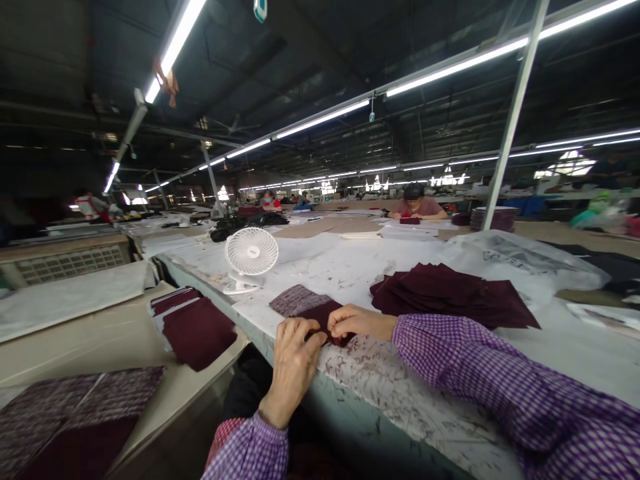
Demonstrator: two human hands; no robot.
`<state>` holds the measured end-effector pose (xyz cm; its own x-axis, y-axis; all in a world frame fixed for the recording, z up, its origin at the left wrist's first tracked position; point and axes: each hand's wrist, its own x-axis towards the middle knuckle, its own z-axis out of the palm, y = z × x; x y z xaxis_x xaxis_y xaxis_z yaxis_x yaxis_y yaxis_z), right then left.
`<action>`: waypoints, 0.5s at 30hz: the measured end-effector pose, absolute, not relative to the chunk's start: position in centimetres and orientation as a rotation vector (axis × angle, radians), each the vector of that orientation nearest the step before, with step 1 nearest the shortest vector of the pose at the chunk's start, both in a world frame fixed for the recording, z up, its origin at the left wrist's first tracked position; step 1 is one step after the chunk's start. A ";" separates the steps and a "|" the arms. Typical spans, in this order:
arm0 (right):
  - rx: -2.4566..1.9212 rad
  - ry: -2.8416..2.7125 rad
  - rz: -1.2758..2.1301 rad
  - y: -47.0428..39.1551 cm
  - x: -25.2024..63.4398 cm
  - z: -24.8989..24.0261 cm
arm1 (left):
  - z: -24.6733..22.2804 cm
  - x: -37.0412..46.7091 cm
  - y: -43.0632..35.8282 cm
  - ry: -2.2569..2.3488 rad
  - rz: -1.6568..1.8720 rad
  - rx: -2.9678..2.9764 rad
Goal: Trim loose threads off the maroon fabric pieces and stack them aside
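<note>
A fabric piece (305, 302), part speckled grey-purple and part plain maroon, lies at the table's near edge. My left hand (296, 357) is on its near left side, fingers curled and pinching the maroon edge. From the right, my right hand (357, 322) pinches the same maroon part, its fingertips close to those of the left. Exactly what lies between the fingertips is partly hidden. Just beyond my right forearm, a fanned stack of maroon fabric pieces (445, 293) rests on the white table (320, 257).
A small white fan (251, 253) stands behind the fabric. Clear plastic (525, 257) lies at the right. On a lower surface at left are maroon pieces (200, 330) and speckled panels (85, 407). A metal post (515, 117) rises at right; a person (420, 205) works across the table.
</note>
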<state>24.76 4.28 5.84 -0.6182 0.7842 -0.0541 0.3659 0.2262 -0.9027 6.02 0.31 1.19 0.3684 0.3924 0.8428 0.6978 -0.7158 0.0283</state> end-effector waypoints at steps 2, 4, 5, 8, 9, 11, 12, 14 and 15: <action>-1.056 -2.077 1.368 4.3 24.8 5.9 | 1.2 5.9 0.2 -0.914 -1.262 -2.304; -1.065 -2.039 1.366 4.3 24.8 5.8 | 1.0 5.8 0.1 -0.889 -1.250 -2.330; -1.071 -2.006 1.371 4.4 24.8 5.7 | 0.8 5.7 0.1 -0.882 -1.247 -2.350; -1.059 -1.848 1.436 4.5 24.8 5.2 | 0.3 5.6 0.0 -0.890 -1.244 -2.429; -1.050 -1.782 1.462 4.6 24.8 5.0 | 0.2 5.5 -0.1 -0.901 -1.248 -2.450; -1.040 -1.658 1.497 4.8 24.8 4.7 | 0.0 5.4 -0.2 -0.939 -1.269 -2.458; -1.041 -1.607 1.504 4.9 24.8 4.5 | 0.0 5.4 -0.3 -0.958 -1.283 -2.447; -1.034 -1.510 1.518 5.1 24.8 4.4 | -0.1 5.5 -0.5 -0.986 -1.301 -2.422; -1.033 -1.455 1.533 5.3 24.8 4.3 | -0.1 5.5 -0.5 -0.993 -1.301 -2.417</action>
<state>24.76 5.25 4.33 -0.3758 0.9254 -0.0487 0.0005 -0.0524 -0.9986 5.53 -0.50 -0.07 0.3791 0.4582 0.8040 0.6547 -0.7468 0.1168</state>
